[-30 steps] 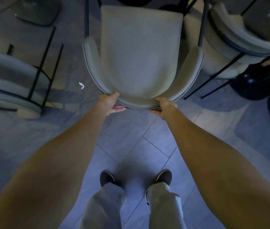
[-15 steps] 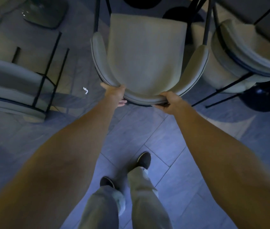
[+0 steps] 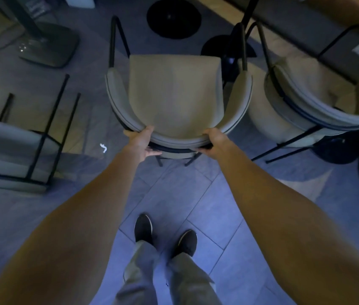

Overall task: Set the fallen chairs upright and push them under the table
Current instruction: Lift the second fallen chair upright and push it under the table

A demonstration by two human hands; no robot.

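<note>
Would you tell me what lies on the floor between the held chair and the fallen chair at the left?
Head view: only a small white scrap on bare floor tiles.

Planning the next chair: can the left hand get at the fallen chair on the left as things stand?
Probably not yet. The left hand and right hand both grip the middle chair. The fallen chair lies off to the side with bare floor between; letting go and stepping over should do.
</note>
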